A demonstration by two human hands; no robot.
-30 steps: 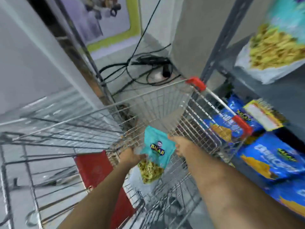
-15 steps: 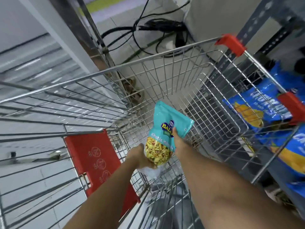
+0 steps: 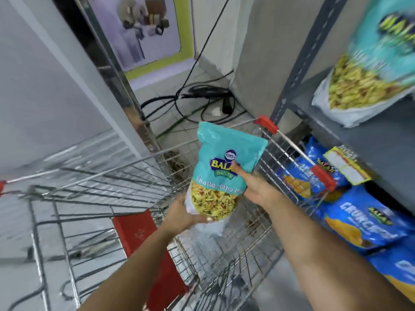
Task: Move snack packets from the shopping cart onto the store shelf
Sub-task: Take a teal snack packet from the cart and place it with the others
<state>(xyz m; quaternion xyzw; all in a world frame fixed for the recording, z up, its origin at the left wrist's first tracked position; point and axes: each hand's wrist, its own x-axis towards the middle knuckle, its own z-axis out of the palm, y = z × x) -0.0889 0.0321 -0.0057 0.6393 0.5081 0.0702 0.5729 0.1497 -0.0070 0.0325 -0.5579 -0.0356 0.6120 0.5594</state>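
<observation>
Both hands hold one teal snack packet (image 3: 226,173) upright above the shopping cart (image 3: 157,180): the left hand (image 3: 183,215) cups its bottom edge with fingers curled underneath, and the right hand (image 3: 252,187) presses its right side, thumb on the front. The shelf (image 3: 368,140) stands just right of the cart, with a similar bag (image 3: 368,63), badly blurred, already on it. The slick, floppy packet could slip from the right hand's light hold or snag on the cart's rim.
</observation>
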